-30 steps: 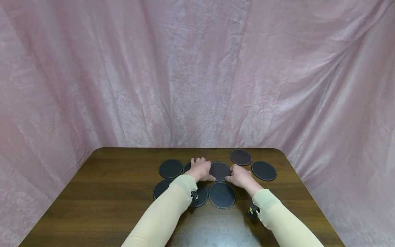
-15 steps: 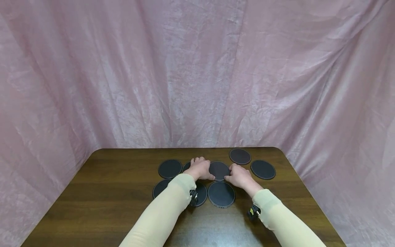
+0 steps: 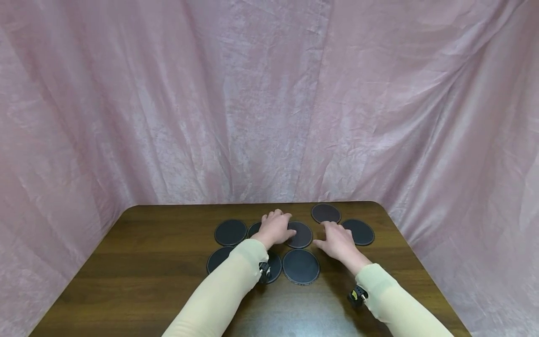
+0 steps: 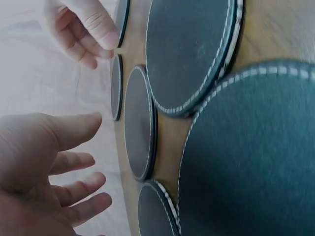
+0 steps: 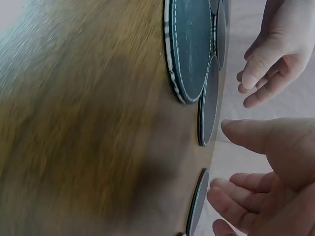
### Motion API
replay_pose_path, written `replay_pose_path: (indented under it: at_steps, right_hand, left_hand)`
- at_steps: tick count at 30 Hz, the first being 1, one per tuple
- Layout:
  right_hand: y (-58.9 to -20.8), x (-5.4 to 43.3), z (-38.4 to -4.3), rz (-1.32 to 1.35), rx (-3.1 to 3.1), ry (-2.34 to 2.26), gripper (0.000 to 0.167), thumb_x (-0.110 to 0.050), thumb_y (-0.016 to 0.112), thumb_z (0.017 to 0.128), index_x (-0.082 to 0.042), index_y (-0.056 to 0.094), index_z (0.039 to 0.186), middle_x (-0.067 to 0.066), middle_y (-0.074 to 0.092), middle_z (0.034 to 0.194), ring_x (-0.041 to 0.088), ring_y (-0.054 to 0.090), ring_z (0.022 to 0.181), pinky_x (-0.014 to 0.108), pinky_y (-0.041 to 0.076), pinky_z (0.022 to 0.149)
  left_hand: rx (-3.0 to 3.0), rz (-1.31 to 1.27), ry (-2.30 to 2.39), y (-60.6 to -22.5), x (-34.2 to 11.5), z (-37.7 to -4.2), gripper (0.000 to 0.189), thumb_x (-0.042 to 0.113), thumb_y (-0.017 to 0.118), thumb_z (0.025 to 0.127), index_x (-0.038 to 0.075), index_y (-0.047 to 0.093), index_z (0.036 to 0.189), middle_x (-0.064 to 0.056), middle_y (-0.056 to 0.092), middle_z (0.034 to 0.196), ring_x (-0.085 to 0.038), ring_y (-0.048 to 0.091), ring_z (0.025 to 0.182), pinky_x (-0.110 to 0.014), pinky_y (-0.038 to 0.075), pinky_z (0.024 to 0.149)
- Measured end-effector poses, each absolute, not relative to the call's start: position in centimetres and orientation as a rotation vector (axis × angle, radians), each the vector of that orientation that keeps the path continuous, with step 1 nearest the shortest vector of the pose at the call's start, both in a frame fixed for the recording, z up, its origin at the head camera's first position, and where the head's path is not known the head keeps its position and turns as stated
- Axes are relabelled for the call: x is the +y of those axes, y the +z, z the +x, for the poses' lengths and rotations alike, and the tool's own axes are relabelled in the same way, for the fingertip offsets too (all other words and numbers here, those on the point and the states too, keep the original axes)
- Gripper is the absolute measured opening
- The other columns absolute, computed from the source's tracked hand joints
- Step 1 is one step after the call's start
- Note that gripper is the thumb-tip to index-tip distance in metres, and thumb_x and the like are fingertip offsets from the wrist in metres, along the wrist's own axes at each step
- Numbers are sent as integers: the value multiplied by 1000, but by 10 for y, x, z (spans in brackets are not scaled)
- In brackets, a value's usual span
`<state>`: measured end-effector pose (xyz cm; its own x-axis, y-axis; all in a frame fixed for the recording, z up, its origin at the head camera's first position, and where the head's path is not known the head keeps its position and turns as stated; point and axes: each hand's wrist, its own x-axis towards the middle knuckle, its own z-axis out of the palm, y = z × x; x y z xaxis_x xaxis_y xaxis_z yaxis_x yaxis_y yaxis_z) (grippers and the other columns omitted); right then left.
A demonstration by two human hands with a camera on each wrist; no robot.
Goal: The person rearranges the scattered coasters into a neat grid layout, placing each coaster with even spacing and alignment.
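Several round dark coasters with pale stitched edges lie flat on the table in two rows. My left hand (image 3: pixel 274 228) hovers over the back row, its fingers relaxed and holding nothing. It partly hides one back coaster (image 3: pixel 254 228) and overlaps the edge of the brownish coaster (image 3: pixel 300 235). My right hand (image 3: pixel 338 241) is just right of that coaster, thumb and fingers spread apart with nothing between them. In the right wrist view a gap shows between the right thumb (image 5: pixel 246 133) and the nearest coaster (image 5: pixel 209 105). The front right coaster (image 3: pixel 301 267) lies just below both hands.
Two coasters lie apart at the back right: a brownish one (image 3: pixel 326 213) and a black one (image 3: pixel 359 232). At the left are a back coaster (image 3: pixel 230 232) and a front one (image 3: pixel 219 258) partly under the left sleeve (image 3: pixel 227 285). A pink curtain (image 3: pixel 252 103) hangs behind the wooden table (image 3: pixel 126 281).
My right hand has let go of the brownish coaster's right edge and moved right, fingers opening. My left hand has risen slightly off the coasters. The coasters keep their arrangement.
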<state>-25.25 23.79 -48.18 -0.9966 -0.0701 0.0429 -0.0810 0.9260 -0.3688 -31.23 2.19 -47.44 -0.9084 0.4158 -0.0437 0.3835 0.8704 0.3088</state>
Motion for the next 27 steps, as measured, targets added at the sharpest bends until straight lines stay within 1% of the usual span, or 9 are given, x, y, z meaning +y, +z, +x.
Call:
replay_pose_path:
  at_steps: [4, 7, 11, 16, 18, 27]
  right_hand:
    - [-482, 244, -247, 119, -3034, 522, 73, -34, 85, 100, 6, 57, 154, 29, 60, 150, 52, 55, 137, 72, 42, 108]
    - [-479, 251, -242, 130, -3015, 492, 76, -35, 85, 100, 5, 54, 157, 30, 56, 156, 53, 51, 142, 73, 39, 112]
    - [-475, 260, -237, 162, -2985, 455, 78, -35, 85, 100, 4, 52, 159, 31, 53, 159, 52, 48, 146, 74, 34, 117]
    - [-475, 274, -228, 160, -2972, 429, 81, -35, 85, 100, 3, 49, 163, 29, 51, 162, 50, 45, 150, 75, 26, 122]
    - [-475, 280, -225, 157, -2963, 422, 81, -34, 85, 100, 3, 49, 163, 29, 51, 161, 50, 44, 150, 76, 24, 122]
    - [-475, 305, -220, 101, -2984, 396, 83, -35, 84, 100, 7, 46, 162, 32, 50, 161, 53, 42, 151, 79, 22, 122]
  left_hand:
    - [2928, 662, 465, -476, 29, -308, 64, 43, 73, 108, 14, 56, 162, -15, 51, 162, -38, 46, 151, -65, 29, 127]
    - [2931, 684, 475, -475, 34, -304, 65, 45, 73, 108, 14, 56, 163, -13, 50, 166, -34, 44, 155, -67, 28, 127]
    - [2945, 705, 462, -474, 42, -301, 65, 48, 71, 108, 15, 56, 162, -11, 47, 170, -31, 39, 159, -67, 27, 128]
    - [2921, 742, 470, -475, 54, -294, 65, 52, 69, 109, 14, 58, 161, -13, 42, 173, -34, 32, 164, -68, 24, 128]
    - [2921, 754, 479, -476, 59, -293, 65, 52, 69, 109, 14, 58, 160, -13, 40, 174, -35, 30, 164, -69, 23, 129]
    - [2954, 835, 440, -485, 80, -278, 72, 55, 68, 108, 14, 52, 165, -12, 42, 173, -36, 32, 163, -69, 25, 128]
